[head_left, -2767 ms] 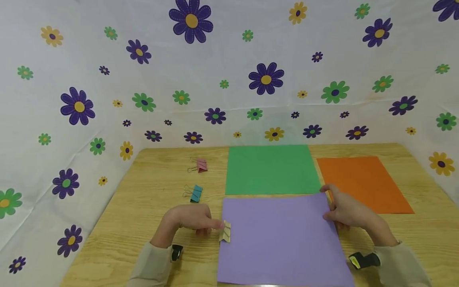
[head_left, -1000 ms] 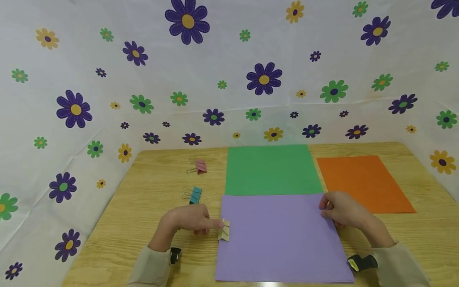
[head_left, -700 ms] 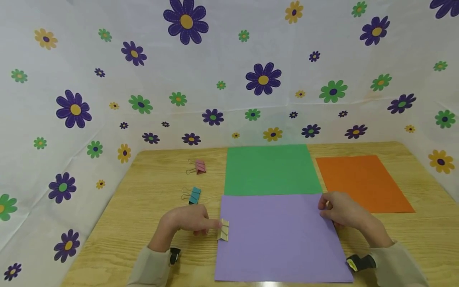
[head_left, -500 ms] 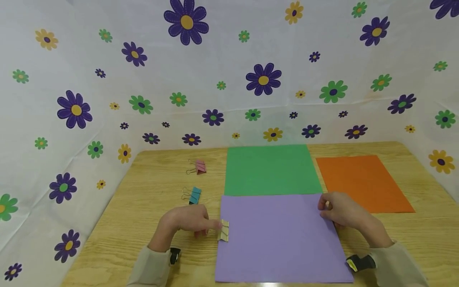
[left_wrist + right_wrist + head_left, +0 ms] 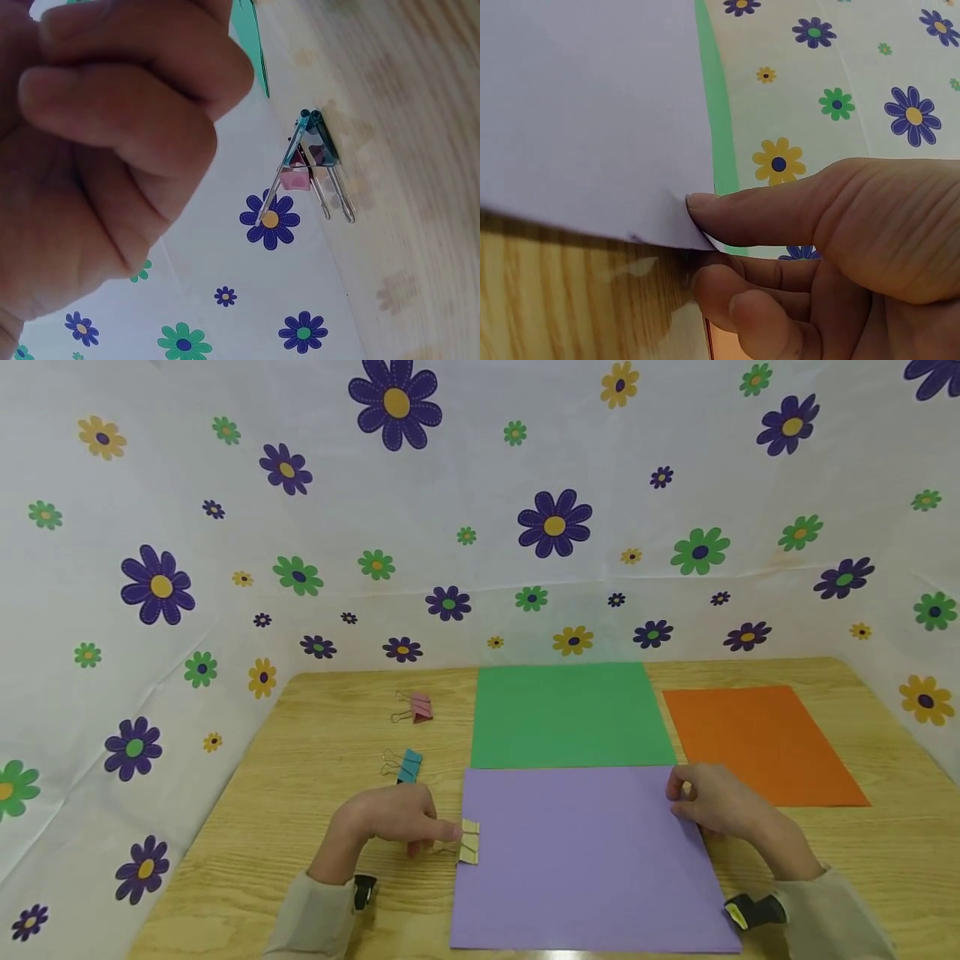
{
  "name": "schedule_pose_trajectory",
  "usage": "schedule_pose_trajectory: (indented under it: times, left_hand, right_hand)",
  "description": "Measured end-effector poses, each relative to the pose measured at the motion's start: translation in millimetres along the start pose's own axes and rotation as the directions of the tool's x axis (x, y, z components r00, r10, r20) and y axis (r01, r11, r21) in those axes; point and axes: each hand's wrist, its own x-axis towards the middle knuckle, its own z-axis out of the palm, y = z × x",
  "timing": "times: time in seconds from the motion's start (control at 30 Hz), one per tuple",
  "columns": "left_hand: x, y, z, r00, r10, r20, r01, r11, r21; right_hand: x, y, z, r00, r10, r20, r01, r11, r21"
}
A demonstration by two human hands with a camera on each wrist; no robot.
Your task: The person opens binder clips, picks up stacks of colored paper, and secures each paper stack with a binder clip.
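Observation:
A purple paper sheet (image 5: 585, 860) lies in front of the person, a pale yellow binder clip (image 5: 469, 843) on its left edge. The left hand (image 5: 393, 817) reaches the clip from the left, thumb tip right at the clip; one wire handle shows below it. In the left wrist view, the left hand's fingers (image 5: 135, 120) are curled and the yellow clip is hidden. At the sheet's top right corner, the right hand (image 5: 716, 800) pinches the paper. The right wrist view shows the right thumb (image 5: 750, 214) over the purple paper (image 5: 592, 112), other fingers at its underside.
Beyond the left hand lie a blue binder clip (image 5: 410, 766) and a pink binder clip (image 5: 422, 707). A green sheet (image 5: 570, 714) sits behind the purple one, an orange sheet (image 5: 765, 747) at the right. Flowered white cloth (image 5: 480, 485) surrounds the wooden table (image 5: 322, 718).
Since the earliest frame, the right hand has brought the purple sheet's raised right corner down flatter. The left hand has drawn slightly leftward on the yellow clip, and a wire handle now shows.

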Motion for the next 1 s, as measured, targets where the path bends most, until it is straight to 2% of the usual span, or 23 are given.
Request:
schedule_pose_trajectory:
  times: [0.23, 0.43, 0.6, 0.8, 1.0]
  left_hand:
    - [-0.2, 0.1, -0.4, 1.0, 0.026, 0.011, -0.026, 1.0, -0.004]
    - [0.1, 0.7, -0.3, 1.0, 0.027, 0.013, -0.027, 1.0, 0.003]
    - [-0.1, 1.0, -0.1, 1.0, 0.024, 0.011, -0.024, 1.0, 0.007]
    - [-0.2, 1.4, -0.7, 1.0, 0.026, 0.017, -0.026, 1.0, -0.005]
    - [0.1, 1.2, -1.0, 0.999, 0.027, 0.021, -0.027, 1.0, -0.017]
  right_hand:
    - [0.0, 1.5, -0.1, 1.0, -0.012, -0.008, 0.012, 1.0, -0.013]
    - [-0.2, 0.9, -0.3, 0.998, -0.045, -0.04, 0.041, 0.994, -0.104]
    - [-0.4, -1.7, -1.3, 0.999, -0.016, -0.039, 0.011, 0.99, -0.143]
    - [-1.0, -2.8, -2.4, 0.997, -0.029, -0.067, 0.013, 0.975, -0.22]
    - [-0.3, -3.3, -2.4, 0.997, -0.017, -0.071, -0.002, 0.968, -0.252]
